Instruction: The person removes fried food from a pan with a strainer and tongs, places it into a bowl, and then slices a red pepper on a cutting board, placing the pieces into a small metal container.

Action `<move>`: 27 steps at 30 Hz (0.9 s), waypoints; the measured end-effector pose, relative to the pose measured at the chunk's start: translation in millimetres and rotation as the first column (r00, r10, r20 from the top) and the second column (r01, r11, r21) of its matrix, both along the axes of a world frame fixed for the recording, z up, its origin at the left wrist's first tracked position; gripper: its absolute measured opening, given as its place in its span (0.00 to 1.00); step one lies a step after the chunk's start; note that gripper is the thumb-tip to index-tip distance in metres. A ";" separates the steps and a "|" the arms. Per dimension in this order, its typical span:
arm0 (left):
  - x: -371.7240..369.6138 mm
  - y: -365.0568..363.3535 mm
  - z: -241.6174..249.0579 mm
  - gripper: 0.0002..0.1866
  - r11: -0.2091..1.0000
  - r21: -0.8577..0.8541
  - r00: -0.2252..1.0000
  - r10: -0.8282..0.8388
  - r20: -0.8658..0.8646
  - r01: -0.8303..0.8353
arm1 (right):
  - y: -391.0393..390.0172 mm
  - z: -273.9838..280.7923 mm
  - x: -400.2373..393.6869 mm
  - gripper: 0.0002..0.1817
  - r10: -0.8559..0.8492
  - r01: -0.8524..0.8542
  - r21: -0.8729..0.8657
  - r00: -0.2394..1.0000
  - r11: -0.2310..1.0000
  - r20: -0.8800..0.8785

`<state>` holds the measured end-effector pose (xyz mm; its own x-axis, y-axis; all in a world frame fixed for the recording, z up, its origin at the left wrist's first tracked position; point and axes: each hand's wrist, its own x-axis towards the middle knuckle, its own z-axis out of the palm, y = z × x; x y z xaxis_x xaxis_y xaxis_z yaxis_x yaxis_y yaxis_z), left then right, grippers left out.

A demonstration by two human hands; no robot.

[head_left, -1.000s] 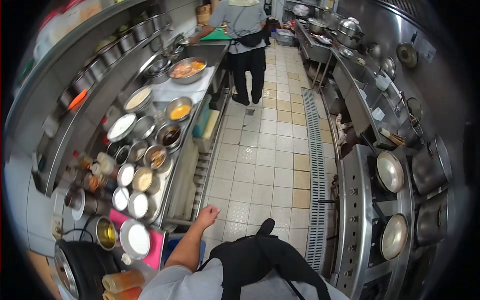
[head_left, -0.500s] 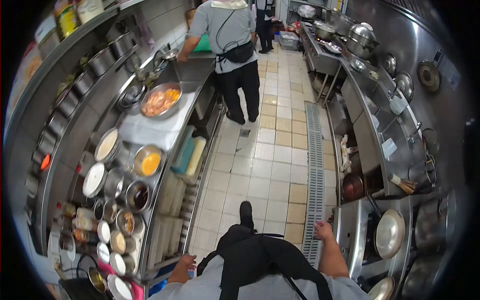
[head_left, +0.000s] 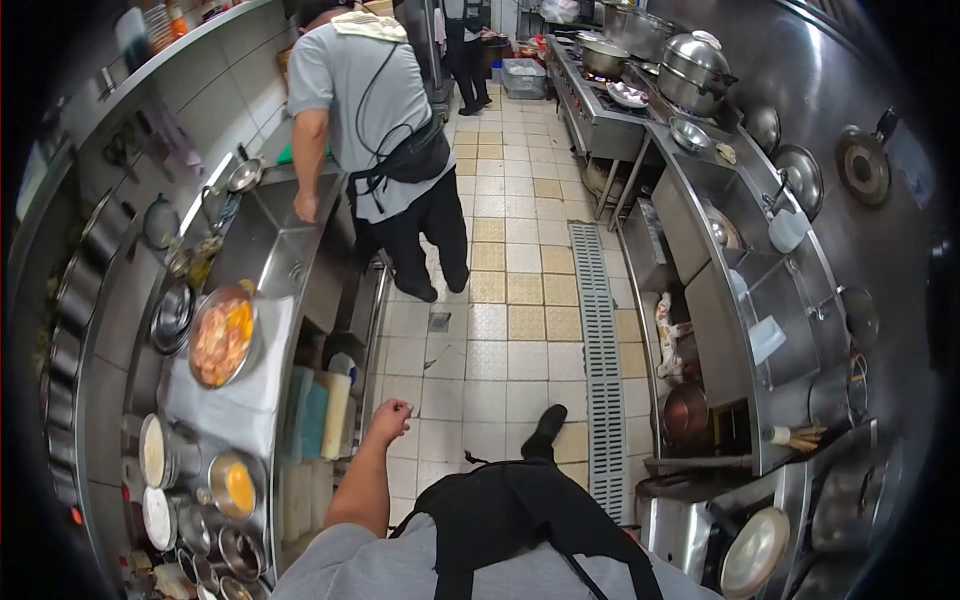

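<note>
My left hand (head_left: 392,418) is swung forward over the tiled floor, its fingers loosely curled in with nothing visible in them. It touches nothing; nearest to it are the upright yellow and teal boards (head_left: 325,415) on the shelf under the left counter. My right hand is out of view. On that counter a steel bowl of raw meat pieces (head_left: 222,340) sits on a white cloth (head_left: 262,378). Closer to me a metal bowl holds beaten egg (head_left: 238,486), beside a tub of pale contents (head_left: 153,450) and a white-topped tub (head_left: 159,518).
A co-worker in a grey shirt (head_left: 360,105) leans at the left sink (head_left: 262,240). Another person (head_left: 466,55) stands farther back. Stoves with pots (head_left: 690,75) line the right side. A floor drain grate (head_left: 600,370) runs along the aisle. A pan (head_left: 755,552) lies near right.
I have moved forward along the aisle, so the co-worker and sink are closer. My left hand has swung forward. My right hand, seen before at my side, has left the view.
</note>
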<state>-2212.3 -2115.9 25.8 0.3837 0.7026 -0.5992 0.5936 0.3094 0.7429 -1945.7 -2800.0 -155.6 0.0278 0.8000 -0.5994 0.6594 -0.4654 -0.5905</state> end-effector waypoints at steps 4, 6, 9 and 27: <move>86.7 19.0 -12.4 0.17 1.000 -0.001 1.000 -0.018 0.002 0.018 | 29.6 4.2 109.2 0.08 -0.066 0.084 0.237 0.994 0.968 -0.082; 105.6 25.8 -37.0 0.19 0.996 -0.065 0.998 -0.054 -0.019 0.053 | 53.4 8.4 159.6 0.09 -0.093 0.136 0.361 0.987 0.923 -0.134; 128.0 17.9 -29.8 0.19 0.967 -0.250 0.996 0.032 -0.078 -0.050 | 62.1 -48.5 240.4 0.09 -0.098 0.180 0.480 0.977 0.859 -0.190; 453.5 241.8 27.2 0.17 0.992 0.063 0.975 -0.116 0.191 0.106 | 579.3 194.8 535.6 0.20 -0.842 0.790 -0.297 0.526 0.536 -0.120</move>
